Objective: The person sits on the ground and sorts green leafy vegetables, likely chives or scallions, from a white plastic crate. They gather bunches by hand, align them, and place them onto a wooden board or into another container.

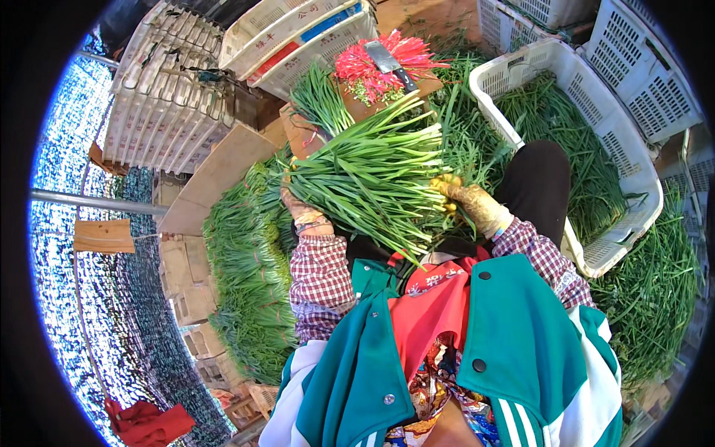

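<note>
A large loose bunch of garlic chives point(368, 173) spreads across my lap, leaves to the left and pale stem ends to the right. My left hand point(298, 204), in a soiled glove, holds the leafy side; its fingers are largely hidden by the leaves. At the stem ends, my gloved right hand point(461, 195) has its yellow fingers bent against the stalks; whether they grip any is unclear. Beyond the bunch, a smaller bunch of chives point(321, 100) lies on a board point(299, 131). A cleaver point(385, 58) rests on a heap of red ties point(357, 64).
Tied bunches of chives point(251, 268) are piled at my left beside a wooden panel point(223, 173). To the right stands a white plastic crate point(609, 167) of loose greens, with more greens point(648, 302) around it. Stacked crates point(167, 95) rise at the far left.
</note>
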`<state>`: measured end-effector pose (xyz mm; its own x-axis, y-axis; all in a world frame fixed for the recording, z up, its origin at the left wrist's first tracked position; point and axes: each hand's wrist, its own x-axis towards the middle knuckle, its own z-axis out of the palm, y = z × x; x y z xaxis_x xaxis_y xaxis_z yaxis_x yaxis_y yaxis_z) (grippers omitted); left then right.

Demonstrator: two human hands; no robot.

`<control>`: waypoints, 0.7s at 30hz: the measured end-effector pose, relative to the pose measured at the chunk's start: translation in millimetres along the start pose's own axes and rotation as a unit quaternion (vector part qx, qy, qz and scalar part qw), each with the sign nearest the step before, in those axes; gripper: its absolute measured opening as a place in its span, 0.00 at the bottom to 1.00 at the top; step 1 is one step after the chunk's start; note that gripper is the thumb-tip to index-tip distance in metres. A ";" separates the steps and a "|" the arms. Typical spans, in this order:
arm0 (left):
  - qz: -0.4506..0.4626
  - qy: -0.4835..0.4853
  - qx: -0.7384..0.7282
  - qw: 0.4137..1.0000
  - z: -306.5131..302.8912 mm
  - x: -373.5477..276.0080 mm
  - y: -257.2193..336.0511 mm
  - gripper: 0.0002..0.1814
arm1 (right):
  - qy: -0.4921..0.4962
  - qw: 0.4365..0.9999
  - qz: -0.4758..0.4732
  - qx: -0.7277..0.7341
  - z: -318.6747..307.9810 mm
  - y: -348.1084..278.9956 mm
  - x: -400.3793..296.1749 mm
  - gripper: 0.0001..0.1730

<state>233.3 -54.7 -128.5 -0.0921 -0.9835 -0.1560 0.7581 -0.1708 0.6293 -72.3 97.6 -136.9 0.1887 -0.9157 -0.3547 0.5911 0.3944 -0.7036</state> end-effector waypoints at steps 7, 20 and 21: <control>0.018 -0.040 -0.017 0.999 -5.7 7.1 6.7 0.20 | 0.085 0.992 -0.086 -0.019 -43.4 7.8 7.7 0.14; 0.079 -0.017 0.018 0.997 24.5 5.5 9.4 0.18 | 0.024 0.980 -0.155 0.119 -51.3 6.9 40.6 0.08; 0.092 0.025 0.008 0.995 28.1 0.8 16.9 0.18 | 0.118 0.969 -0.192 0.097 -46.5 2.5 30.3 0.10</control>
<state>227.9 -60.2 -96.6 0.0798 -0.9941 -0.0738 0.7490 0.0109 0.6625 -101.5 74.4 -178.0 -0.2462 -0.9401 -0.2359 0.7224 -0.0157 -0.6913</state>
